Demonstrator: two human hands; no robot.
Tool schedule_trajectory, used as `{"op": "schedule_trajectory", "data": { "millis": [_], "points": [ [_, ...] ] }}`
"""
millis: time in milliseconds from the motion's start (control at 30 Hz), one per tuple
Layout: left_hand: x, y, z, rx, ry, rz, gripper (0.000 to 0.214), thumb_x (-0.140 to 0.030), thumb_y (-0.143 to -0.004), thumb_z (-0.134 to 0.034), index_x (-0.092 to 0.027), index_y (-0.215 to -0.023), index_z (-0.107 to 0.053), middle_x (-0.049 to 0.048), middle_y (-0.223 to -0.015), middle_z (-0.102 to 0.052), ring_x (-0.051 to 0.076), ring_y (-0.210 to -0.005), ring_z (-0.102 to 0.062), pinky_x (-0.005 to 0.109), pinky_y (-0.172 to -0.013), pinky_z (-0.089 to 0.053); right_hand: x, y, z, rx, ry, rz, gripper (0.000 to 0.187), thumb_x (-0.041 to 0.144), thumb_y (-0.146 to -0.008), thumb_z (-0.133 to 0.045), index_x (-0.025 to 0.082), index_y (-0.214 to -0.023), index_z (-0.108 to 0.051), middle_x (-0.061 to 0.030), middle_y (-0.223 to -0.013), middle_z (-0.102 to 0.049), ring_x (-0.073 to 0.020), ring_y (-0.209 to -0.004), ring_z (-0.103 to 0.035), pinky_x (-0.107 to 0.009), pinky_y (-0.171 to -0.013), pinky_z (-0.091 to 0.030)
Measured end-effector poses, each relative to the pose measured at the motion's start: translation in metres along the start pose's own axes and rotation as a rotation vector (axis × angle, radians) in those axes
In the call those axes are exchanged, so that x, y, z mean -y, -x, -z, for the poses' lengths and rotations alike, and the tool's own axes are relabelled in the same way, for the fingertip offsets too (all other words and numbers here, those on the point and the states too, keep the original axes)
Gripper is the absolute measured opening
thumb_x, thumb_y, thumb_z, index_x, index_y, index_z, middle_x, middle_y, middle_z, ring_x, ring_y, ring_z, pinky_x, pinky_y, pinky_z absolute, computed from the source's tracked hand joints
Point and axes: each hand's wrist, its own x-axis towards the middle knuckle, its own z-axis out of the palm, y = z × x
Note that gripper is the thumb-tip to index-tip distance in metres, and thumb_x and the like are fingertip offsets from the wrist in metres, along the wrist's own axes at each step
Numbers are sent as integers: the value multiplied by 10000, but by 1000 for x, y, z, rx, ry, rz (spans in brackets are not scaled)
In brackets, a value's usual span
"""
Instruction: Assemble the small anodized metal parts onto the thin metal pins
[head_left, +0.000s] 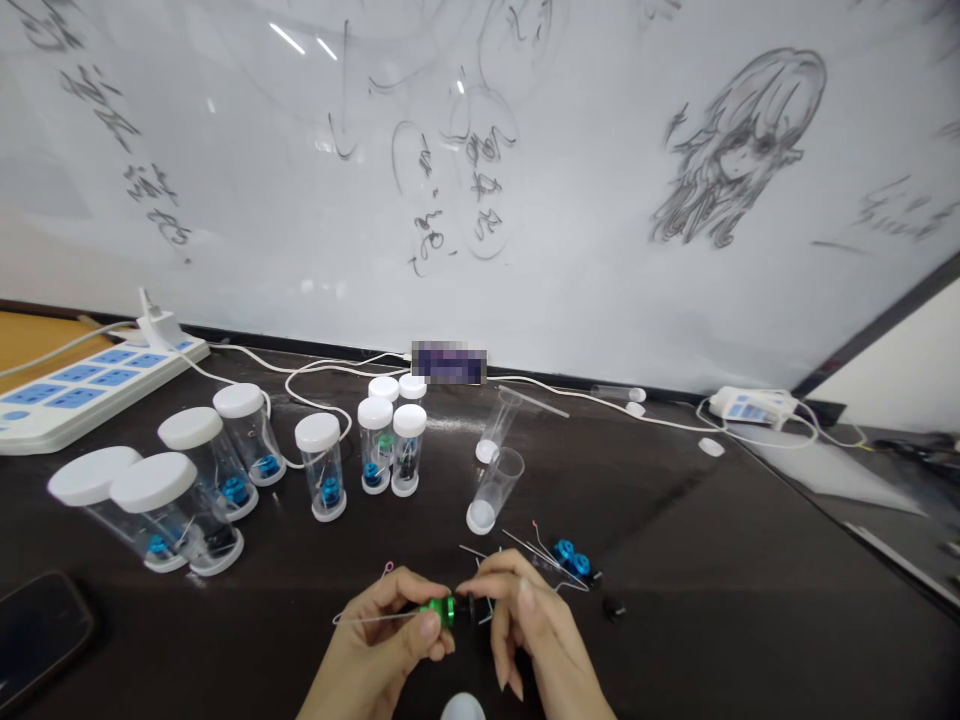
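My left hand pinches a small shiny green spool-like metal part between thumb and fingers. A thin wire with a looped end sticks out to the left from that grip, and a small pink ring shows just above the hand. Facing it, my right hand has bent fingers, with a fingertip on a black round part beside the green one. Whether the black and green parts are joined I cannot tell. Below, between the hands, a white round cap shows at the bottom edge.
Right of my hands lie blue spool-like parts, thin wires and a black piece. Clear tubes lean behind. Several white-capped tubes stand left. A phone, power strip and whiteboard surround the dark table.
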Motion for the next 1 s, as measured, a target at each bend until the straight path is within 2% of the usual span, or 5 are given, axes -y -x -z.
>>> {"op": "schedule_trajectory", "data": {
  "millis": [67,400,733,900,1000],
  "points": [
    [0,0,0,7,-1,-6,216,-284,-545,-841,-170,-688,-726,1,-598,-622,110,-553,-567,223,-574,-431,0,0,0,5,3,-2,567,534,-932,-304,111,-947,-682,-77,-839,-527,-13,-382,-384,-149,-314,-276],
    [0,0,0,3,-4,-23,215,-279,-546,-841,-169,-688,-723,3,-625,-621,113,-559,-568,231,-572,-431,-1,0,0,1,-10,-2,569,542,-930,-300,120,-1027,-669,-54,-745,-521,-38,-385,-377,-164,-315,-293],
    [1,0,1,20,-18,-21,205,-294,-567,-828,-173,-694,-722,7,-599,-625,116,-557,-562,234,-580,-425,1,0,-1,-28,-23,-13,574,563,-910,-338,113,-949,-693,-87,-870,-534,-25,-396,-391,-158,-306,-281],
    [0,0,0,3,-22,-21,214,-292,-555,-834,-170,-690,-721,9,-605,-623,124,-561,-567,240,-578,-429,2,0,-1,-36,-16,-6,542,533,-927,-321,133,-1005,-677,-75,-844,-528,-29,-399,-389,-158,-314,-286],
    [0,1,0,4,-19,-14,214,-292,-555,-834,-172,-693,-723,6,-609,-621,121,-562,-569,239,-581,-430,3,0,-2,-26,-18,-6,546,527,-930,-323,122,-950,-690,-81,-858,-528,-26,-401,-399,-158,-316,-275]
  ]
}}
